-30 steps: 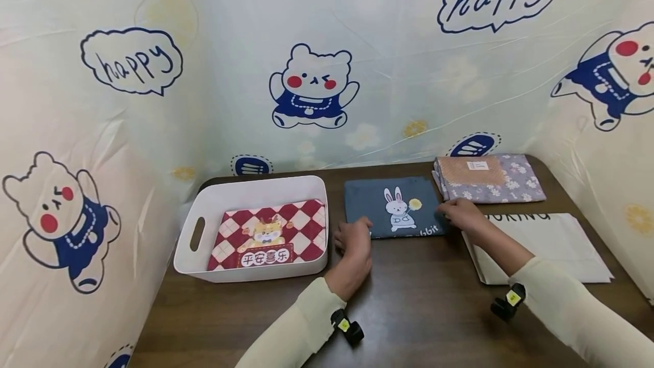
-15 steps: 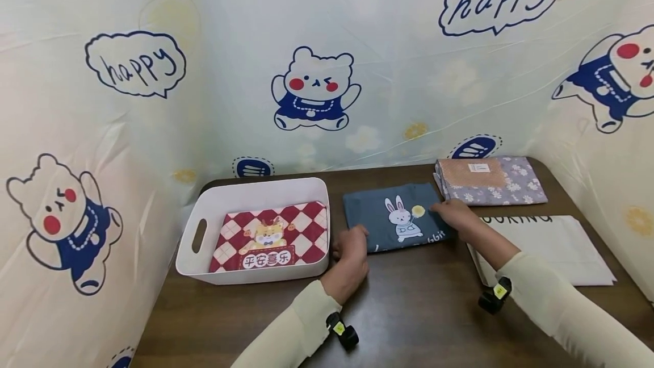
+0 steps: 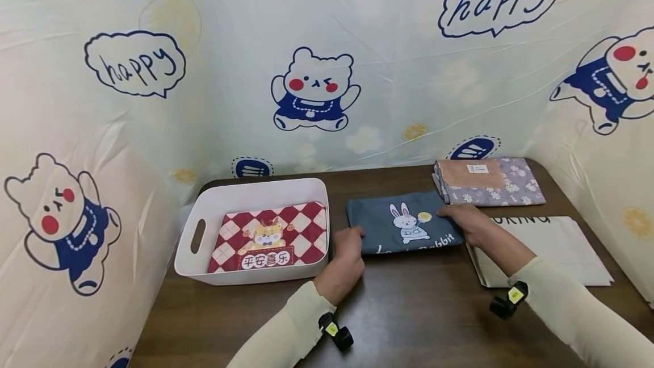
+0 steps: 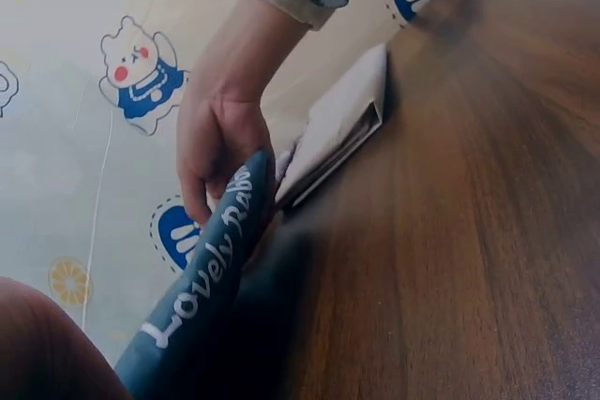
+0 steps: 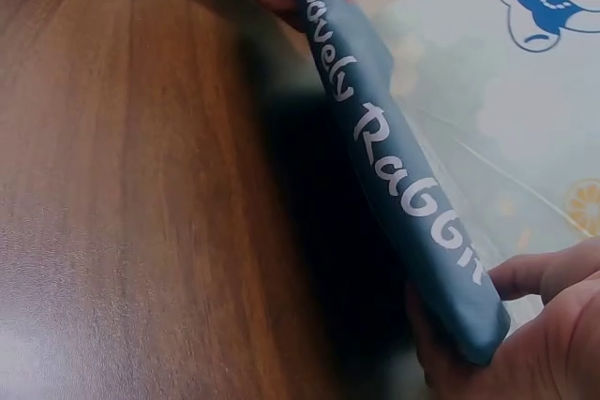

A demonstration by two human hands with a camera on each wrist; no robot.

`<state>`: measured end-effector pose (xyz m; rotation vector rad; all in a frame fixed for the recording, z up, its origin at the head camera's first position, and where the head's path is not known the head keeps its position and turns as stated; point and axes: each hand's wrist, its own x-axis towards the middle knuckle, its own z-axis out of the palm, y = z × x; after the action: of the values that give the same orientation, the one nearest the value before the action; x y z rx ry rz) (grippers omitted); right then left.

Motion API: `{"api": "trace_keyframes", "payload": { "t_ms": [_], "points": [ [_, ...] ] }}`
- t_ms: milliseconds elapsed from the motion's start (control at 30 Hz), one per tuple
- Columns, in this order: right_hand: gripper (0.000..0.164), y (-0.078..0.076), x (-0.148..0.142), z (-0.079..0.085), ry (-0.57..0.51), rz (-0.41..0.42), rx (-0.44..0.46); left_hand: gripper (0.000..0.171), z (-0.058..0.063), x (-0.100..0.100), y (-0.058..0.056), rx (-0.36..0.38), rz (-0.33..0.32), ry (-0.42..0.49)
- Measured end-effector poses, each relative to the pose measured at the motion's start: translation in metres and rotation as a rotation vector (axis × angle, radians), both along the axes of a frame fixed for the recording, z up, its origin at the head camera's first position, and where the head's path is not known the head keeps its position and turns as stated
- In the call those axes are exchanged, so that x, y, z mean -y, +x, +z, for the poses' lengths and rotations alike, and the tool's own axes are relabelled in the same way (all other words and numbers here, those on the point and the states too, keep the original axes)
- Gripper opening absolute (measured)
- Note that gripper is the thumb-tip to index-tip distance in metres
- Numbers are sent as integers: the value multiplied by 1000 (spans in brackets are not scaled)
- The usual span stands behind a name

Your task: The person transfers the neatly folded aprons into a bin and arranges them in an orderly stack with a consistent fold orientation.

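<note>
A folded dark blue cloth (image 3: 375, 220) printed with a white rabbit and lettering is held up by both hands in the middle of the table. My left hand (image 3: 346, 263) grips its left end, close beside the white bin. At the other end my right hand (image 3: 469, 223) pinches it, with fingers on both faces in the right wrist view. The cloth's front edge (image 5: 375, 147) reads "Lovely Rabbit" there, and a dark shadow lies beneath it on the wood. In the left wrist view only part of my left hand (image 4: 47, 348) shows.
A white bin (image 3: 245, 189) at left holds a red checked folded cloth (image 3: 306, 226). At right lie a purple floral folded cloth (image 3: 521, 180) and a cream folded cloth (image 3: 557, 251) with black lettering, both near the right hand. Printed curtains (image 3: 388, 72) enclose the brown table (image 3: 409, 311).
The dark blue cloth has come off its earlier spot, towards me and slightly right, with its lettered edge now more visible. Both hands have moved with it; the other cloths stay put.
</note>
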<state>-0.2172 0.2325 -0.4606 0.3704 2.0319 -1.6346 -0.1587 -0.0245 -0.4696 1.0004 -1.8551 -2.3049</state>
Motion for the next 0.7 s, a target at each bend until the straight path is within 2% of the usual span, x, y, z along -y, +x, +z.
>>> {"api": "trace_keyframes", "payload": {
  "t_ms": [100,200,233,333,400,467,567,700],
  "points": [
    [46,1,-5,2,-74,-27,21,14,3,1,2,33,-24,50],
    [51,2,-9,6,-120,-38,45,10,8,2,5,59,-64,88],
    [53,1,-10,7,-135,-45,51,15,10,2,6,61,-81,96],
    [62,3,-13,10,-167,-39,58,47,16,2,11,60,-147,102],
    [63,4,-14,13,-179,-24,57,63,21,2,14,56,-189,101],
    [59,6,-15,16,-192,-15,63,61,26,1,17,47,-227,93],
    [56,8,-18,20,-207,-1,64,46,32,1,20,44,-251,79],
    [71,9,-21,25,-196,18,81,44,37,3,22,60,-281,74]
  ]
}}
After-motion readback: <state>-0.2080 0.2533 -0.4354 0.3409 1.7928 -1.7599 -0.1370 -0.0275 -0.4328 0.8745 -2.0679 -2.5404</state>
